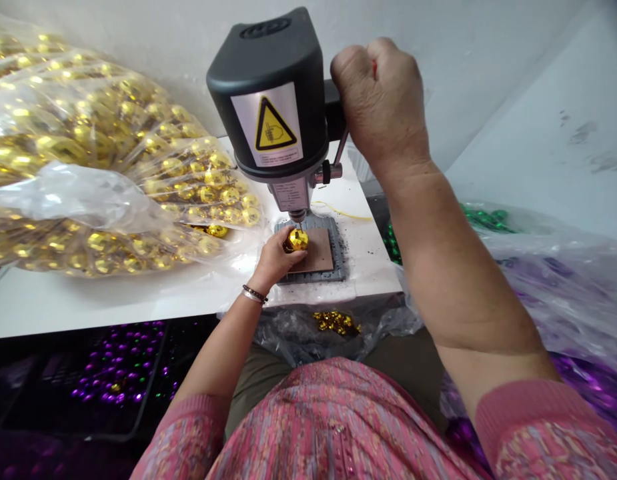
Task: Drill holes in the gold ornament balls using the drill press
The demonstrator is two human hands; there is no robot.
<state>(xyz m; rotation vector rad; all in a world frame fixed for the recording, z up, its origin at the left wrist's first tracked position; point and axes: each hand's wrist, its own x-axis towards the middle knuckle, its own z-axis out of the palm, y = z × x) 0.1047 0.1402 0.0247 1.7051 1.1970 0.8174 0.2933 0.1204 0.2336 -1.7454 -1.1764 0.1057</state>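
Observation:
A shiny gold faceted ball (299, 239) is pinched between the thumb and fingers of my left hand (279, 255). It sits on a brown board (321, 252) on the grey base (339, 267) of a small drill press (275, 100). The drill's tip comes down right above the ball; whether it has entered the ball I cannot tell. Up at the right of the black drill head, my right hand (383, 93) is closed in a fist around the press's feed lever (341, 145). Most of the lever's grip is hidden by that hand.
Large clear bags of gold balls (88, 133) fill the left of the white table (113, 307). Dark shavings surround the base. A plastic bag (288, 330) with gold balls (337, 323) hangs at my lap. Purple balls (118, 360) lie below left; bags of green and purple ones stand right.

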